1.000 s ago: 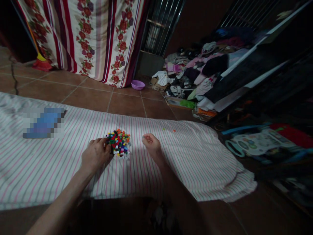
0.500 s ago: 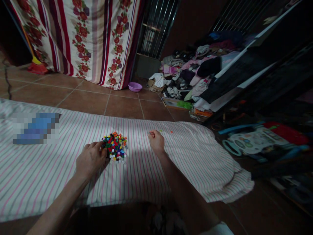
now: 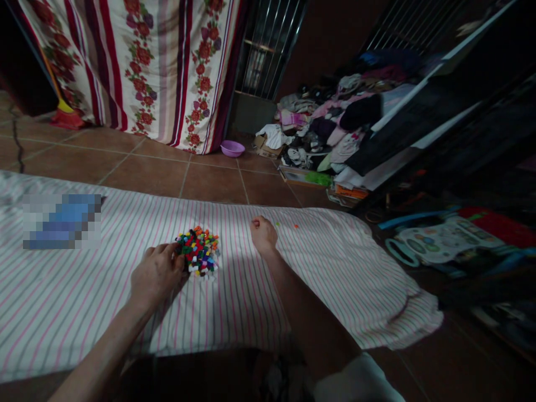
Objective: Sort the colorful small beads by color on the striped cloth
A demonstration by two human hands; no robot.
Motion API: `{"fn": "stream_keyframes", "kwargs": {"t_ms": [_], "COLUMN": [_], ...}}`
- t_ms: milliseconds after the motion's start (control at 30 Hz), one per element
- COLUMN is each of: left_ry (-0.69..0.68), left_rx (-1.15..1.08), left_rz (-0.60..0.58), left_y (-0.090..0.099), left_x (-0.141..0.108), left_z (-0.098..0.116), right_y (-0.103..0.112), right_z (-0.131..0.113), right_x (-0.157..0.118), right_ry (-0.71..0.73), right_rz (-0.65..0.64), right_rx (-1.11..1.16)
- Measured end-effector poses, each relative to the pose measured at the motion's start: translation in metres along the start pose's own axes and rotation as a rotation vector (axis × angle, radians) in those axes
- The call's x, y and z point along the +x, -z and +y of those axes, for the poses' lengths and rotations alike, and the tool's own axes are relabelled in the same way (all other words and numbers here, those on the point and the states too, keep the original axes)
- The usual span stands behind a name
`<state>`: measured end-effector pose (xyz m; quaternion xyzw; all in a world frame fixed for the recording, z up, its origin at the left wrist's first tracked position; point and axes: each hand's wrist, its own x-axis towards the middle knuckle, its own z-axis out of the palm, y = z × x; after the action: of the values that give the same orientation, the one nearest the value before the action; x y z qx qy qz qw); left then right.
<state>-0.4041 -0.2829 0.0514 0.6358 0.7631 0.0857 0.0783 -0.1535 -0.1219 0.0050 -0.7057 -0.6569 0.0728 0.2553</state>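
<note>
A pile of small colourful pieces point(image 3: 200, 251) lies on the striped cloth point(image 3: 234, 301). My left hand point(image 3: 158, 272) rests at the left edge of this pile, its fingers bent and touching the nearest pieces; whether it grips one is hidden. To the right of the pile, my right hand point(image 3: 263, 234) is over the cloth with its fingers pinched together, and anything between them is too small to make out. Just beyond it lie a tiny green piece point(image 3: 277, 224) and an orange piece point(image 3: 296, 226), apart from the pile.
A blurred blue rectangular object point(image 3: 67, 220) lies on the cloth at the left. Past the cloth are a purple basin point(image 3: 232, 148), a floral curtain point(image 3: 167, 72), a red broom point(image 3: 67, 118) and heaped clothes point(image 3: 326, 117). A colourful plastic toy point(image 3: 435, 243) is at the right.
My right hand has shifted slightly left, toward the pile and away from the green and orange pieces. My left hand stays at the pile's edge. The view has moved slightly.
</note>
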Motion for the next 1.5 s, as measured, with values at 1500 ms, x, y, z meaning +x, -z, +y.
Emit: {"fn": "stream_keyframes", "kwargs": {"t_ms": [1500], "left_ry": [0.047], "left_rx": [-0.061], "left_rz": [-0.003], "left_y": [-0.002], "left_x": [-0.007], "left_z": [0.001], "right_y": [0.022], "right_z": [-0.043], "right_x": [-0.114], "right_ry": [0.416], "right_rz": [-0.394], "right_rx": [0.348]}}
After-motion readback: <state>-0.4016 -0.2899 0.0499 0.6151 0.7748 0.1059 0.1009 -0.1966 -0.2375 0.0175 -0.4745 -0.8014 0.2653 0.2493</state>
